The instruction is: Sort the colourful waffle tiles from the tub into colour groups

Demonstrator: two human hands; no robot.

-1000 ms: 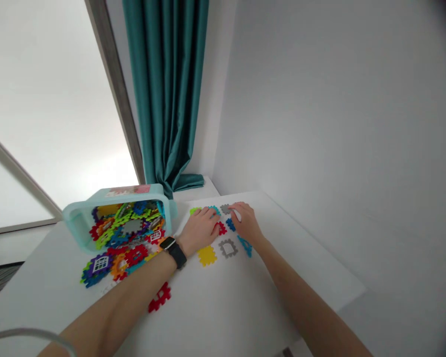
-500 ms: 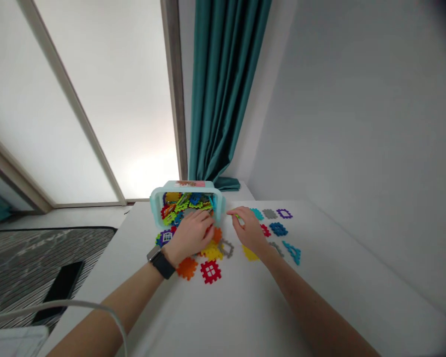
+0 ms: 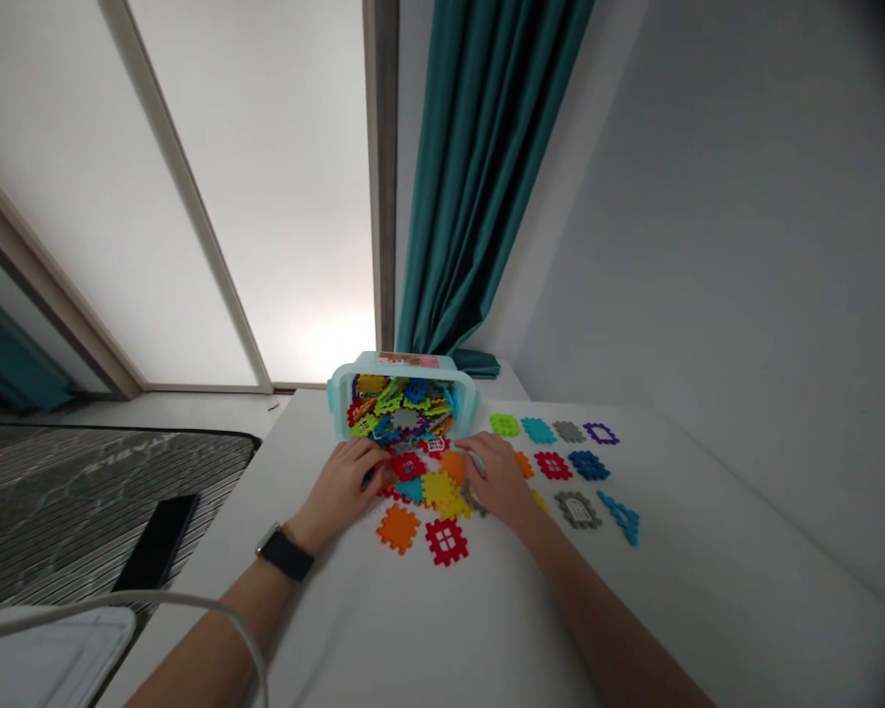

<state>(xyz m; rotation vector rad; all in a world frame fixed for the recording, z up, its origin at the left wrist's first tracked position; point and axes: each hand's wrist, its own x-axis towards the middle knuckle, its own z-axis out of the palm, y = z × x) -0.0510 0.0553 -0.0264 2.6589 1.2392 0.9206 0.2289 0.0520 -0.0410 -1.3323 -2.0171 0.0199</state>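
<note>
A loose pile of flat, notched plastic building tiles lies between my hands on the white table (image 3: 428,629). My left hand (image 3: 348,482), with a watch on its wrist, rests at the pile's left side with bent fingers and the thumb apart. Opposite it, my right hand (image 3: 500,480) reaches to the pile's right edge, thumb and fingers apart, beside an orange tile (image 3: 453,466) and a partly covered grey tile. A yellow tile (image 3: 444,495) and a red tile (image 3: 407,465) show in the pile. Nearer me lie an orange tile (image 3: 398,529) and a red window tile (image 3: 446,542).
Behind the pile, a light-blue tub (image 3: 339,405) on its side is full of tiles. Rows of tiles lie on the right, among them a green tile (image 3: 505,425) and a grey window tile (image 3: 579,509). A white cable (image 3: 154,596) crosses the lower left.
My left hand has drawn back left from the tub's mouth. The green tile from my right hand now lies in the back row, and that hand has shifted to the pile.
</note>
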